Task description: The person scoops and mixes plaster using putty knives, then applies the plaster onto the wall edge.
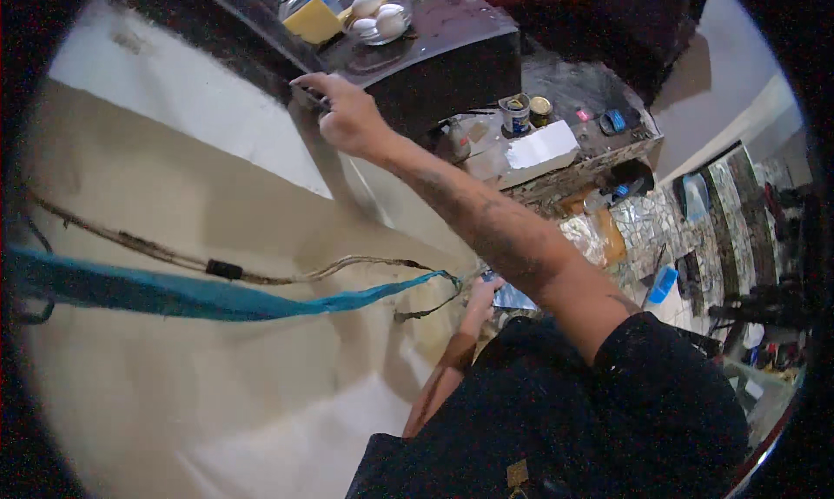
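My right hand is raised at the edge of a dark upper ledge, index finger extended and the others curled around something dark and too small to make out. My left hand is lower, at a blue-grey flat object, its fingers closed at that object's edge. Beside it on the cream wall, a teal cloth strip and a worn cord stretch leftward. On the upper ledge are a plate of white oval objects and a yellow block.
A lower counter holds tins, a white block and small items. At right, a broken-tile surface carries a blue plastic object and brown sheet material. Dark clutter lines the far right.
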{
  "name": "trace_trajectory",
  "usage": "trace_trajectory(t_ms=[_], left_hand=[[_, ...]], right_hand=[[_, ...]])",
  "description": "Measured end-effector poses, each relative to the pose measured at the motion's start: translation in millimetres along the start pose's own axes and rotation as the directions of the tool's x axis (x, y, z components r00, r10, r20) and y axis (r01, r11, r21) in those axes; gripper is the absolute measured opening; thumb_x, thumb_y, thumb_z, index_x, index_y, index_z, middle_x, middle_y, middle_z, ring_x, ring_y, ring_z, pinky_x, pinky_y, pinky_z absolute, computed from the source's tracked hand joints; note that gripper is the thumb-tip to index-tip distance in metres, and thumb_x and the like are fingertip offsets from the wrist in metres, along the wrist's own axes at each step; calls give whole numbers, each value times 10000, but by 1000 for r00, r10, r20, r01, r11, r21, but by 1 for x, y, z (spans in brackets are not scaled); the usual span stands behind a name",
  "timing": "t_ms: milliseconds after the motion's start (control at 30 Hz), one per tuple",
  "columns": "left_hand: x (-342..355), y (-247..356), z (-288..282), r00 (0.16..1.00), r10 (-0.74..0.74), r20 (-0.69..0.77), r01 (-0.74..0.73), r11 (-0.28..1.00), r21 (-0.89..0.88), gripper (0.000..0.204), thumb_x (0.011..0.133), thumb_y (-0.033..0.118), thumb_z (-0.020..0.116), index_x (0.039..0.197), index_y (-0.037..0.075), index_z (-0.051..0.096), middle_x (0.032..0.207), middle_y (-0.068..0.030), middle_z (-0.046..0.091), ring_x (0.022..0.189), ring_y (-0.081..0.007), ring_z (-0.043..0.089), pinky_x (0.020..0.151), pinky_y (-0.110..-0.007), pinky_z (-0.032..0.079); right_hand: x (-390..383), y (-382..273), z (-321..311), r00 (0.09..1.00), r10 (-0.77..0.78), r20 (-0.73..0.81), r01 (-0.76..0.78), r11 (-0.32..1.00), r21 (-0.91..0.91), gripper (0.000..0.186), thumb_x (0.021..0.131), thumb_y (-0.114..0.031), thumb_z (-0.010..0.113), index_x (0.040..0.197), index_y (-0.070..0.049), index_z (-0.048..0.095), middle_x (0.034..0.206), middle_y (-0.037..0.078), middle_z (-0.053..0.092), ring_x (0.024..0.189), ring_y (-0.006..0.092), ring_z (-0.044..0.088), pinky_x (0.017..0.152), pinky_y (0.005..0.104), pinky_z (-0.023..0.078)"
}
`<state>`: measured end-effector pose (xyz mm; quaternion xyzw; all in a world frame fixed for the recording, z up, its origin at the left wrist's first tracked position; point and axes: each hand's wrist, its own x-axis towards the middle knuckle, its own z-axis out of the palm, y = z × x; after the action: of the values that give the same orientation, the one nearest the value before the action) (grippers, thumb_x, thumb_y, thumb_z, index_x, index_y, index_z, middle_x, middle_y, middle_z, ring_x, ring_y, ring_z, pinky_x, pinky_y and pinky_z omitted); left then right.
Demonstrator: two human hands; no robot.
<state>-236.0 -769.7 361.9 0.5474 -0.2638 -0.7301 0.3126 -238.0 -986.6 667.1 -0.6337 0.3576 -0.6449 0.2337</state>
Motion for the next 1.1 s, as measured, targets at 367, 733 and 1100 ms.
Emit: trace_trajectory(t_ms=[367, 733, 1100], left_hand=[[13, -11, -23, 981, -132, 146, 154, 976, -155, 215, 779, 113, 562, 971, 20, 537, 871, -73, 581, 803, -190, 561, 697, -329, 464], [8, 4, -26, 986, -99, 134, 111, 990, -88, 326, 785, 177, 568, 1062, 23, 494, 964, -77, 567, 905, -206, 536, 768, -349, 451], [-35, 73, 28, 989, 21, 148, -7, 996, -90, 385, 740, 23, 586, 1101, 1, 454, 1006, -103, 555, 847, -212, 575, 742, -357, 488]], right_hand=[[-12, -22, 16, 994, 103, 22, -100, 991, -88, 563, 614, 16, 411, 1157, -123, 468, 1005, 170, 484, 972, 358, 467, 814, 440, 375], [-70, -70, 16, 999, -16, 41, 21, 993, -118, 542, 632, -44, 529, 1159, -153, 466, 1030, 144, 471, 973, 352, 437, 820, 429, 321], [-122, -65, -208, 884, 391, 255, -466, 700, 541, 678, 589, 47, 603, 1233, -62, 421, 1180, 53, 493, 1079, 168, 467, 933, 314, 376]])
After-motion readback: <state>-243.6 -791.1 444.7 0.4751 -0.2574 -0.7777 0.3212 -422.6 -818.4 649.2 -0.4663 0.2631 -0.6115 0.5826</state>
